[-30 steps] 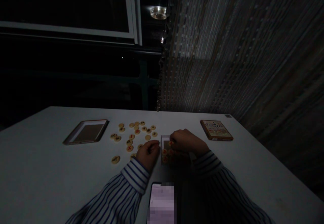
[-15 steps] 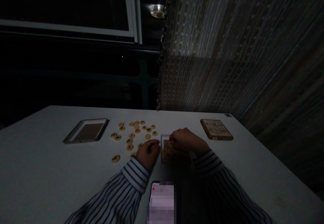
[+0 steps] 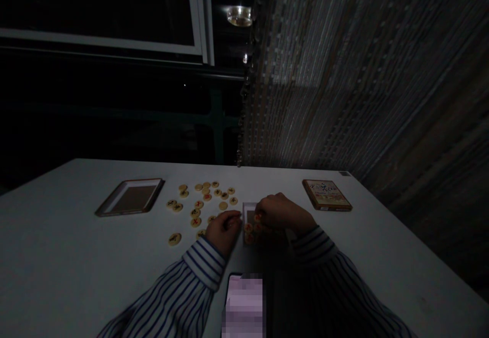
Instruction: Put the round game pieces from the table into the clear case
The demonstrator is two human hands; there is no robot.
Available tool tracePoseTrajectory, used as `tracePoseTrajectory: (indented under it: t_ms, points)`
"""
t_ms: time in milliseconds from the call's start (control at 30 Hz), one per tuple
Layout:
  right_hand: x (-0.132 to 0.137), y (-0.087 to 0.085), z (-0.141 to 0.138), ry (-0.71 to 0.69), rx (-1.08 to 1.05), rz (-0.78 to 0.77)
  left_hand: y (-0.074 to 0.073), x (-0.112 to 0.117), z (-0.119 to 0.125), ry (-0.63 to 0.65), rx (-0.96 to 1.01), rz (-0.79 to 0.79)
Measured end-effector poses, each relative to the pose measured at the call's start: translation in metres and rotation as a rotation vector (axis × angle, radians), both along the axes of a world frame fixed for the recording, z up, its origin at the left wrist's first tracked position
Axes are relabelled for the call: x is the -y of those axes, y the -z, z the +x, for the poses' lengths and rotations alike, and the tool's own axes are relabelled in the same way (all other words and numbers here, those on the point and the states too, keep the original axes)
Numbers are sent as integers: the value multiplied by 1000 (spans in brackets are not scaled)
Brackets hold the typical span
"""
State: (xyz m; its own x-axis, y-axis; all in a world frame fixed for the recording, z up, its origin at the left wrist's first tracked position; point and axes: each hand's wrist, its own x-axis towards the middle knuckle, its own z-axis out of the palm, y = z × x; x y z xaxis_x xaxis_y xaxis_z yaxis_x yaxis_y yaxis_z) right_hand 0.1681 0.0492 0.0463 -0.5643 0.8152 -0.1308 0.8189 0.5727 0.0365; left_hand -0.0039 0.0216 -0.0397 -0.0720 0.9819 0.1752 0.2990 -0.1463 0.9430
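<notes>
A small open box [image 3: 243, 223] stands on the white table with several round xiangqi pieces [image 3: 249, 228] bearing red characters inside. My right hand [image 3: 280, 210] reaches over its right side, fingers closed on a red-marked xiangqi piece [image 3: 257, 217] within the box. Just outside the left wall is my left hand [image 3: 224, 230], its fingers curled inward; whether they touch the wall or hold anything is hidden. Left of this hand, loose wooden xiangqi pieces [image 3: 195, 213] lie scattered, some with black characters and some with red. Parts of the box are in shadow under my right hand.
An open shallow box tray or lid [image 3: 159, 187] lies at the left of the table [image 3: 95, 266]. A closed printed box [image 3: 327, 195] sits at the right. A phone [image 3: 244, 302] rests at the near edge between my forearms. A bead curtain [image 3: 298, 113] hangs behind the table.
Both hands stay almost where they were, the right one still over the box with the xiangqi piece. The bead curtain has shifted slightly.
</notes>
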Motion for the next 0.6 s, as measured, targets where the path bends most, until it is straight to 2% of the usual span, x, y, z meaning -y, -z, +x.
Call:
tracePoseTrajectory:
  t_ms: [600]
  points:
    - [-1,0,0,-1,18,-16,0,0,0,-4,-3,-9]
